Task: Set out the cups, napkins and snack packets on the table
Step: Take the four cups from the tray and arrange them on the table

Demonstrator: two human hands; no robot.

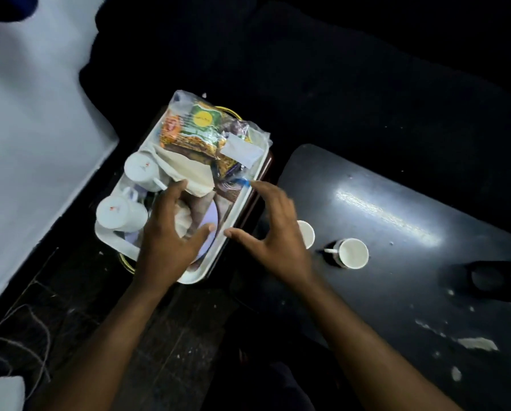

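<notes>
A white tray sits left of the dark table. It holds two white cups lying upside down, a beige napkin and a clear bag of snack packets. My left hand hovers over the tray's near part, fingers spread, touching the napkin. At the tray's right edge my right hand is open and holds nothing. On the table stand two white cups, one upright and the other partly hidden behind my right hand.
A white surface fills the left side. Thin cables trail over the dark floor at lower left. Two dark round shapes sit at the table's right edge. Pale specks and scuffs mark the tabletop.
</notes>
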